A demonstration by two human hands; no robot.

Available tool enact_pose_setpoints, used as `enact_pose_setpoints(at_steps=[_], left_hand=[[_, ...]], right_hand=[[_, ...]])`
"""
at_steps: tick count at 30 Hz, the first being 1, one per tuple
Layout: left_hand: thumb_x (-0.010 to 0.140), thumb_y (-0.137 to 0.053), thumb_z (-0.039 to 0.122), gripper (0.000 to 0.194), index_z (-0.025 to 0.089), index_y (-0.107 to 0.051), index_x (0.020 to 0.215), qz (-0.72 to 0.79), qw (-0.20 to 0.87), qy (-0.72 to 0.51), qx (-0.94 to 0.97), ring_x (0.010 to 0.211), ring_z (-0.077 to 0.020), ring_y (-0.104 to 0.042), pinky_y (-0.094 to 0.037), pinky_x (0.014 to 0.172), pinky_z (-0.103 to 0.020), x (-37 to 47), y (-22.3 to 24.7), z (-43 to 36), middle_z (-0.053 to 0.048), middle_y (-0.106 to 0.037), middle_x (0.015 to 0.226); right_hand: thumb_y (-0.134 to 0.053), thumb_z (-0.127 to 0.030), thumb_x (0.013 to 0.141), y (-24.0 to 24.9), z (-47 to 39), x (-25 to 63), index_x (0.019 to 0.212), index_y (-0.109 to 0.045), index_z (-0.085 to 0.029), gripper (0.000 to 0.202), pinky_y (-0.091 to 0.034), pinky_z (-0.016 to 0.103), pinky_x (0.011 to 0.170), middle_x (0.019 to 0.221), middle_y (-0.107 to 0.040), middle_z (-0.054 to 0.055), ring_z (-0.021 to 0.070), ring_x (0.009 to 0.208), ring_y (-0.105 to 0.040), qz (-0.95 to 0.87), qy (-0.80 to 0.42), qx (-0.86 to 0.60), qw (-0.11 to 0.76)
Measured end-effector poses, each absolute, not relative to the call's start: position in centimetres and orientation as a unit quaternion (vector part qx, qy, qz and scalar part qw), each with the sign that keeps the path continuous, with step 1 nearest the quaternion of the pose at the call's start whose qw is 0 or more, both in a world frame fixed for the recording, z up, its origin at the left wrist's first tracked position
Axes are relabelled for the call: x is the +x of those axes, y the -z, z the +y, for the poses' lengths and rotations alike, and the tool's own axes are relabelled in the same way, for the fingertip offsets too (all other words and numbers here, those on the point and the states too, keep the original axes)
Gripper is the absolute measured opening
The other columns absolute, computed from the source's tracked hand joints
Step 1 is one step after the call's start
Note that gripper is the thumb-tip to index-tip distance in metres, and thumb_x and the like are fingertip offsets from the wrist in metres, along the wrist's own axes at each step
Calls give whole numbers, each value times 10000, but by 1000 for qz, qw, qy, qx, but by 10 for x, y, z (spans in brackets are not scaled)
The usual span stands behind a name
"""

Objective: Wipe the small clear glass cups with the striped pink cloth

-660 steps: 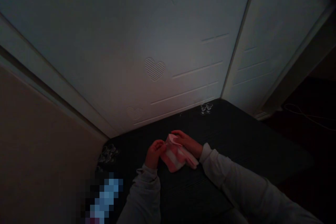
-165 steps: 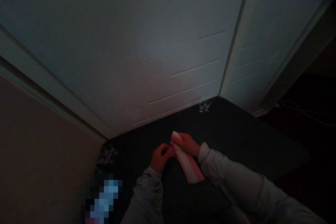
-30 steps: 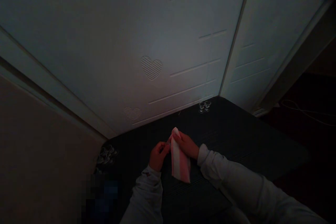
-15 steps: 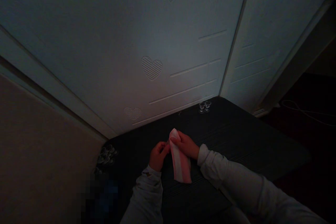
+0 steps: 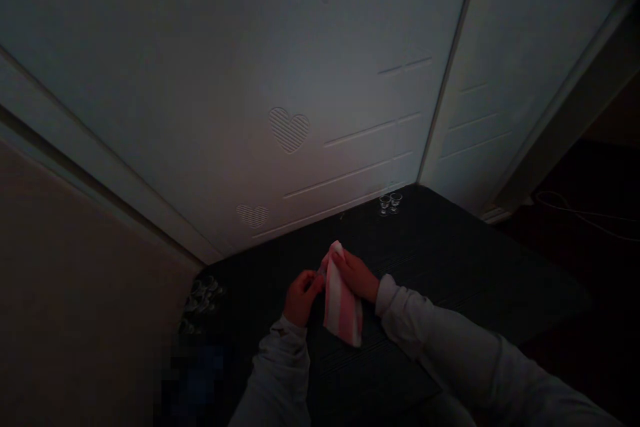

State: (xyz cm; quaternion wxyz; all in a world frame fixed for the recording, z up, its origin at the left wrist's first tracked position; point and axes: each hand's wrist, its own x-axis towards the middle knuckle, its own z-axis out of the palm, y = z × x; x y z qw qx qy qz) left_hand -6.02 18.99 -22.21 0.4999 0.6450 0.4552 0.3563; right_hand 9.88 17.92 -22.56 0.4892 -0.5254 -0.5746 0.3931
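My left hand (image 5: 300, 297) is closed, pinching a small clear glass (image 5: 321, 271) between thumb and fingers; most of it is hidden behind the fingers and cloth. My right hand (image 5: 357, 276) grips a pink-and-white striped cloth (image 5: 343, 310) around the glass's far end, with the thumb on top. The cloth's loose end hangs down between the two hands, above the dark table (image 5: 400, 373).
Two small stemmed glasses (image 5: 390, 204) stand at the table's back edge by the white panel (image 5: 200, 113) with carved hearts. Several more glasses (image 5: 204, 295) cluster at the left edge. A pale cable (image 5: 575, 210) lies on the floor at right.
My right hand has shifted slightly with the cloth, whose folds have turned and whose top leans further right. A bit more of the glass shows beside my left hand, which has barely moved.
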Motion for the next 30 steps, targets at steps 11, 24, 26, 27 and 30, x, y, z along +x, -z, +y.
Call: enact_pose_setpoints(at_steps=[11, 24, 26, 27, 30], left_hand=[[722, -538, 363, 204, 160, -549, 737, 445, 497, -374, 644, 614, -121, -514, -396, 619, -250, -62, 230, 185, 8, -557, 634], [747, -488, 362, 315, 149, -561, 968, 571, 263, -340, 699, 676, -146, -559, -426, 661, -282, -75, 221, 159, -27, -612, 740], [744, -492, 350, 301, 146, -570, 952, 616, 154, -321, 703, 694, -162, -563, -411, 730, -328, -85, 220, 151, -32, -613, 718], [749, -487, 342, 289, 154, -570, 952, 636, 103, -315, 697, 722, -170, -567, -388, 785, -358, -91, 219, 146, -33, -618, 729], [766, -459, 331, 262, 178, -560, 953, 700, -2, -301, 648, 828, -197, -572, -237, 936, -455, -111, 216, 131, -41, -644, 806]], right_hand=[[-536, -414, 726, 231, 179, 100, 913, -522, -153, 322, -423, 307, 719, 849, -590, 45, 183, 790, -542, -605, -419, -513, 442], [-374, -445, 803, 229, 173, 95, 841, -545, -156, 337, -417, 307, 706, 807, -611, 54, 193, 754, -549, -607, -401, -523, 445], [-381, -442, 801, 229, 173, 96, 841, -549, -158, 333, -416, 312, 721, 816, -614, 54, 195, 766, -554, -608, -399, -520, 448], [-386, -440, 799, 230, 174, 96, 841, -552, -158, 330, -416, 314, 725, 816, -615, 54, 195, 769, -555, -610, -398, -518, 448], [-398, -422, 800, 230, 174, 97, 850, -553, -158, 311, -418, 315, 719, 821, -617, 57, 193, 768, -558, -616, -402, -509, 447]])
